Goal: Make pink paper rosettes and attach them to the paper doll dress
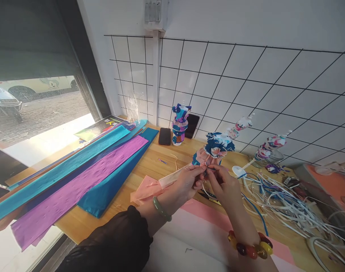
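My left hand (191,179) and my right hand (221,182) meet at the front of a pink and blue paper-covered figure (213,151). The fingers of both are pinched together, fingertips nearly touching; whatever is between them is too small to make out. A dark blue ruffle and a pink fan-shaped rosette (218,152) sit on the upper part of the figure, just above my fingers. Pink paper (148,190) lies on the table left of my left hand.
Teal, blue and purple paper (104,168) stretches across the left of the wooden table (124,192). Behind stand a decorated figure (180,124) and a phone (164,136). Tangled strips (285,200) and another figure (270,146) are at the right, near a tiled wall (217,71).
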`<state>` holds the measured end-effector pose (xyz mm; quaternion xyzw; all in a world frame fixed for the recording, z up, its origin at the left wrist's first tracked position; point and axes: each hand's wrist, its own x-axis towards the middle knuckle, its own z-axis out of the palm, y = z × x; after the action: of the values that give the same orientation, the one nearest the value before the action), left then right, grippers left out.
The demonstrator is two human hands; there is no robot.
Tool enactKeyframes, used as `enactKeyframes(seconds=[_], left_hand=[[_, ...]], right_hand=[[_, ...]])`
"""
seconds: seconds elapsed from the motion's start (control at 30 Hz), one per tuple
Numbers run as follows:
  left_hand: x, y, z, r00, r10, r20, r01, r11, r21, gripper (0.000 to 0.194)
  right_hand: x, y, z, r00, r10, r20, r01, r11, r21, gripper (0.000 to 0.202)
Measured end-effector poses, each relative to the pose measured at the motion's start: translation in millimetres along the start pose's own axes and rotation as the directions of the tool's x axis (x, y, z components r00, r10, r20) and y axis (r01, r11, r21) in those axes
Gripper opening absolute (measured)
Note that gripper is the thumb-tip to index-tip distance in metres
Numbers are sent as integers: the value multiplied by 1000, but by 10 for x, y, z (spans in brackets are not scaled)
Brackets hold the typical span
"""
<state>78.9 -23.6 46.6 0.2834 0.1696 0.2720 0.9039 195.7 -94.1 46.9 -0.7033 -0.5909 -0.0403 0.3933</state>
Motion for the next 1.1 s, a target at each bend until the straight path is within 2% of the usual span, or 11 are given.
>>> enactKeyframes(seconds=[0.13,0.47,0.67,1.1], left_hand=[[-1,3,9,1000,-1,-22,1,1000,-1,22],[7,3,-3,999,-7,-32,7,1000,1,23],[10,2,-6,1000,-12,-26,12,1000,-17,23],[35,-18,-34,1000,6,-17,-6,1000,-14,23]], right_hand=[[-1,15,4,1000,-3,0,3,1000,8,23],[10,18,-16,995,-100,-20,96,985,-142,22],[13,35,-12,993,-117,-6,115,987,-115,22],[8,58,-18,993,-102,-56,101,995,-24,26]])
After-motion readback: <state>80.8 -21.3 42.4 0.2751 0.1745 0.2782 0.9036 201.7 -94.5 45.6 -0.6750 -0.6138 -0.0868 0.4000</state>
